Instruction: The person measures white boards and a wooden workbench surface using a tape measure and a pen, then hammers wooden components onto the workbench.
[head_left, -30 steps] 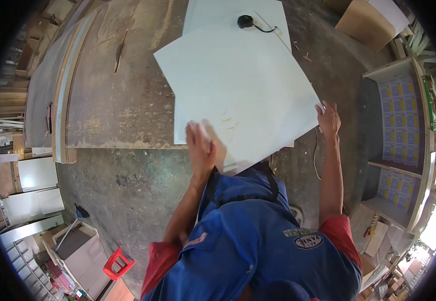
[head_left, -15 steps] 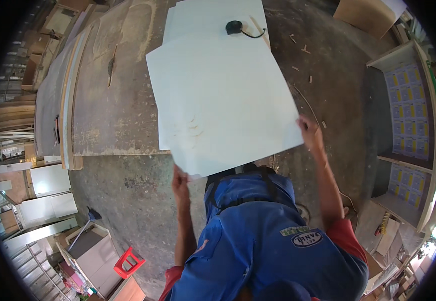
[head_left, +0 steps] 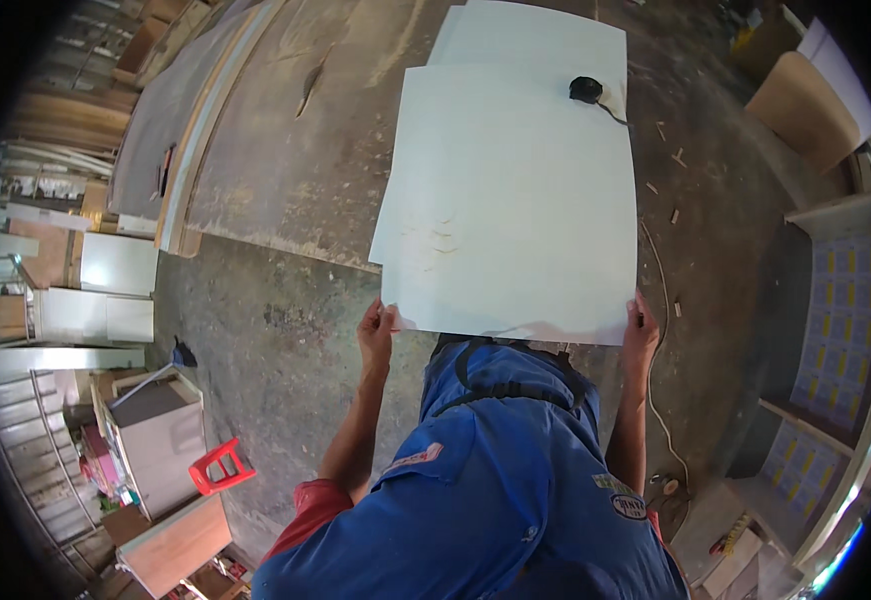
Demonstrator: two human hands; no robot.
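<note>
A large white panel lies in front of me, its near edge close to my waist. My left hand grips its near left corner, with the thumb on top. The near right corner is in my right hand, its fingers closed at the edge. Several small curved marks show on the left part of the panel. More white sheet lies under it and sticks out at the far end and along the left. A black rounded object with a short dark cord rests at the far right.
A worn brown worktop extends to the left. On the right are a pale cord, wood scraps and an open cabinet. A red stool stands at the lower left. White boards lean at the far left.
The panel has turned from a slant to nearly square with the sheet below. Both hands still hold its near corners, now almost level with each other. My view has shifted too.
</note>
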